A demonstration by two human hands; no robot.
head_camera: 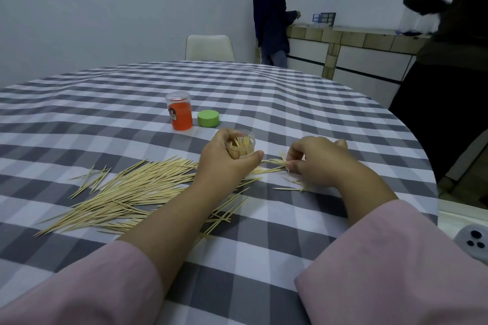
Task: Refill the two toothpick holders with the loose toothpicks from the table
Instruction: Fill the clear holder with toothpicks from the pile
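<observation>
Near the middle of the table (343,119), the left hand (224,163) is gripping a clear toothpick holder (241,146), fingers and thumb curled around its wall. It is holding the holder upright and steady, probably so that new toothpicks can go in without tipping it. The holder is open at the top and is already partly full of pale sticks standing at angles. Just beside it, the right hand (317,163) is pinching a small bundle of toothpicks (277,162) lying on the cloth, seemingly gathering them for the next load. A large loose pile of toothpicks (126,192) is lying to the left, fanned out in one direction. Farther back, the second holder (179,111), orange with a clear top, is standing closed, and a green lid (208,118) is resting just beside it.
</observation>
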